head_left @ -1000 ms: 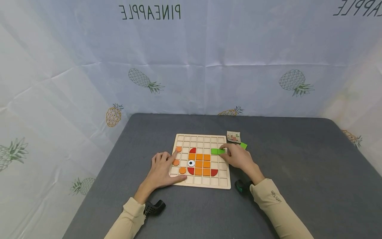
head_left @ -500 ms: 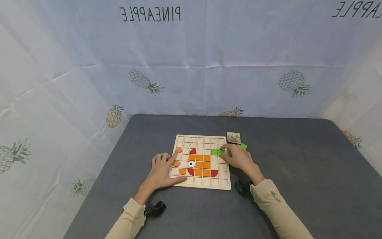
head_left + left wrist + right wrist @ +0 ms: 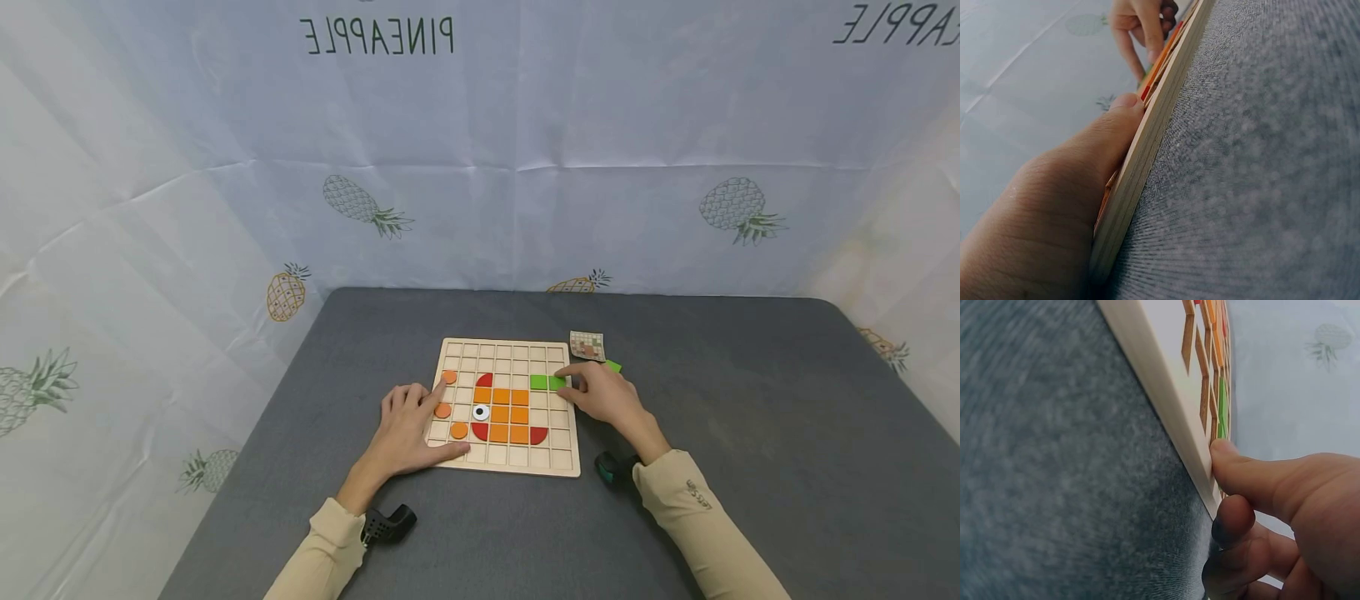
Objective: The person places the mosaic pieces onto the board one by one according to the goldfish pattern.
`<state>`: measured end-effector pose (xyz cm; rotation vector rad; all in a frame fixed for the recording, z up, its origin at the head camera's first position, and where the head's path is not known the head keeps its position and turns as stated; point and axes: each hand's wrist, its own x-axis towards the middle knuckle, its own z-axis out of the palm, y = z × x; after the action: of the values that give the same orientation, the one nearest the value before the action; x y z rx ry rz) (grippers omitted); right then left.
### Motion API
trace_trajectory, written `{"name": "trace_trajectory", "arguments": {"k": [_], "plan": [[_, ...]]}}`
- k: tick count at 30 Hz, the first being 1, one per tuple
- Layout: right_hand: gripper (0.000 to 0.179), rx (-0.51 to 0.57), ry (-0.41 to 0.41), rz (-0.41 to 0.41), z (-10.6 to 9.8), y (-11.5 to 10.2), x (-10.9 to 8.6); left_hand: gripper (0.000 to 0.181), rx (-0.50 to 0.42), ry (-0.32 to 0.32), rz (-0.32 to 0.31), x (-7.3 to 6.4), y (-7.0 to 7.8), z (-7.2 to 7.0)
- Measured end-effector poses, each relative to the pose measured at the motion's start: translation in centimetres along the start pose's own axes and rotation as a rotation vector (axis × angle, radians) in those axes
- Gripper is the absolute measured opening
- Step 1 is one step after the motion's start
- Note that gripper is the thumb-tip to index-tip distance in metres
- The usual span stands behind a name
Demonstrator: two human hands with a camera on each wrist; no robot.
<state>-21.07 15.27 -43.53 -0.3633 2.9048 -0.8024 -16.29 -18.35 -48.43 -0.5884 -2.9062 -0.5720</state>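
A square wooden grid board (image 3: 555, 457) lies on the table under both hands. My left hand (image 3: 407, 427) is spread over its left side, with the thumb along the front edge and the index fingertip by an orange disc (image 3: 449, 377). At the board's right side, my right hand (image 3: 604, 393) pinches a green square tile (image 3: 553, 383) between thumb and index finger. That tile sits in a cell beside another green tile (image 3: 538, 382). In the right wrist view the thumb (image 3: 1241, 472) reaches over the board's edge and the other fingers are curled.
Orange squares (image 3: 501, 413), red quarter-round pieces (image 3: 538, 435) and a white eye disc (image 3: 481, 412) fill some cells. A small picture card (image 3: 587, 345) lies beyond the board's right corner, and a loose green piece (image 3: 614, 366) shows behind my right hand. A pineapple-print curtain (image 3: 517, 225) hangs behind the table.
My right hand has shifted slightly to the right, showing more of the green tile and covering more of the loose green piece. The left hand and the board stay put.
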Motion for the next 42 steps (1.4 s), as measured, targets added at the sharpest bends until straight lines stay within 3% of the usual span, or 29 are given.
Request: {"name": "trace_trajectory", "arguments": {"k": [11,20,42], "plan": [[0.039,-0.003,0.042,-0.015,-0.8,1.0,-0.4,0.114,0.011,0.010,0.008,0.0,-0.1,0.2],[0.045,-0.036,0.097,0.049,-2.1,2.6,-0.5,0.113,0.013,0.000,-0.004,0.0,0.0,0.2],[0.050,-0.063,0.058,0.196,-2.7,5.0,-0.1,0.112,0.009,-0.002,-0.009,0.1,-0.1,0.2]]}}
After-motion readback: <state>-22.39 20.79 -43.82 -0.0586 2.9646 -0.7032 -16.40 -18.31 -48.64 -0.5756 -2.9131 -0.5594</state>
